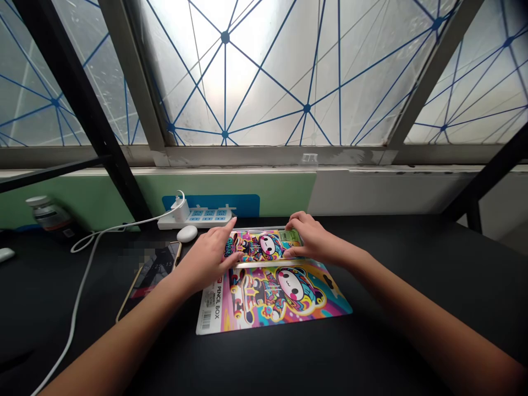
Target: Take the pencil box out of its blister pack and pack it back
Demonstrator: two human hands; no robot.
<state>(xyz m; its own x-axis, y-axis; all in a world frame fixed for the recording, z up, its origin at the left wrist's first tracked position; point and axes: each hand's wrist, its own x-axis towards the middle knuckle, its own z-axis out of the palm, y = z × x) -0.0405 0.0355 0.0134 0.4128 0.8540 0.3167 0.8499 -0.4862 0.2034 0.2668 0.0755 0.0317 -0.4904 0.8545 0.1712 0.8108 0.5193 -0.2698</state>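
Item: patterned case (268,247), lying crosswise on the matte black worktop (433,253), far edge of a printed panel (284,297) lettered PENCIL BOX; whether the two were joined could not be told.

Left hand (214,250): at the case's left end, fingers extended, thumb apart; grip could not be told.

Right hand (307,237): gripping the right end, fingers over the far edge, thumb nearer.

Handling: even, light pressure at both ends seemed best, with case level and panel unbent.

Surface: white power strip (206,219) behind; white oval object (187,234), dark flat device (160,264) and white cable (75,320) to the left.

Room: green wall panel (226,184) below a frosted, blue-lined window (268,82); black posts (84,104) flanking.
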